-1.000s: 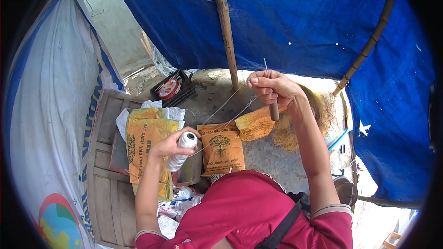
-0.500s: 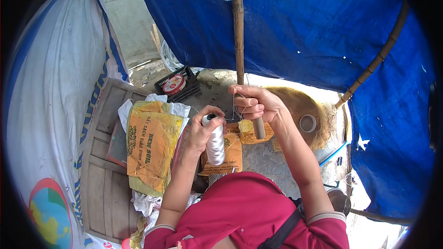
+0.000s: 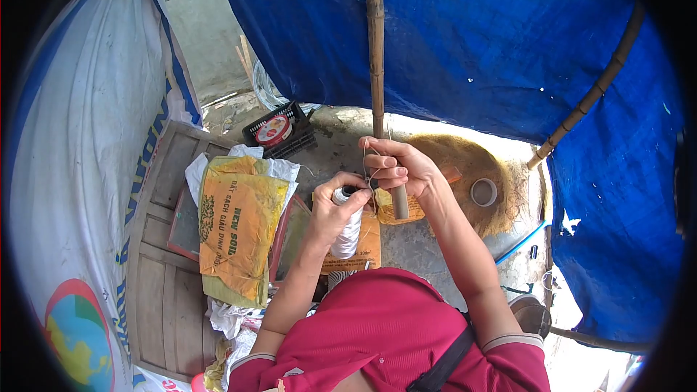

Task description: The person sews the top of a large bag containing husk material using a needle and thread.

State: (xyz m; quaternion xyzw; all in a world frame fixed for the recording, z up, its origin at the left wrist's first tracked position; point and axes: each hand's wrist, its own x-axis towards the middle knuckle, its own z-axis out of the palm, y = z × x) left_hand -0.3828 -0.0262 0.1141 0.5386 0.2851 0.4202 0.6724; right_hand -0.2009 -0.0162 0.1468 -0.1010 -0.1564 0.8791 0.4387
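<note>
My left hand (image 3: 334,210) is closed around a spool of shiny white thread (image 3: 347,238), tilted with its dark core hole at the top. In my right hand (image 3: 403,163) is an awl-like tool (image 3: 400,205) with a round, grey-brown handle pointing down. Its thin shaft rises above the fingers, and the tip is hard to make out. Thumb and forefinger of that hand pinch a strand of thread (image 3: 365,156), which loops down to the fingers of my left hand. Both hands are close together in front of my chest.
Yellow printed soil bags (image 3: 243,232) lie stacked at left on a wooden panel (image 3: 156,247). Below my hands are more orange bags (image 3: 370,247). A black crate (image 3: 279,131) stands behind, a brown heap with a ring (image 3: 483,192) at right. Bamboo poles (image 3: 375,43) cross a blue tarp.
My left hand and the spool have moved right, closer to my right hand. The thread between the hands has shortened, and my right hand has dropped slightly.
</note>
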